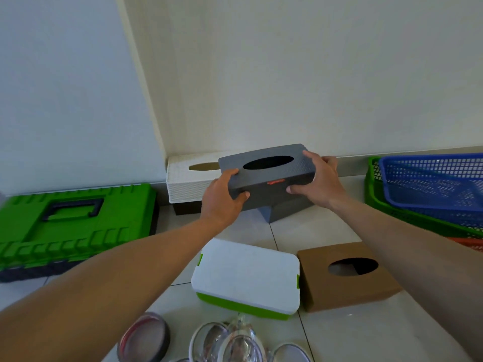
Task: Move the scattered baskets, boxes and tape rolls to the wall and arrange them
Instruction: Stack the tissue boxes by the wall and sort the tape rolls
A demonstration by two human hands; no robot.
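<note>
A dark grey tissue box [266, 178] with an oval slot on top is tilted just above the floor, close to the wall. My left hand [222, 197] grips its left end and my right hand [317, 182] grips its right end. Behind it, a white woven tissue box [187, 184] stands in the corner against the wall. A green toolbox [73, 226] lies at the left by the wall. A blue basket [433, 184] sits nested in a green basket [373, 194] at the right. Several tape rolls [143, 338] lie at the bottom edge.
A white-lidded green box [245, 275] and a brown cardboard tissue box [345, 275] sit on the tiled floor below my hands. An orange basket edge [467, 242] shows under the green one. Bare floor lies along the wall between the grey box and the baskets.
</note>
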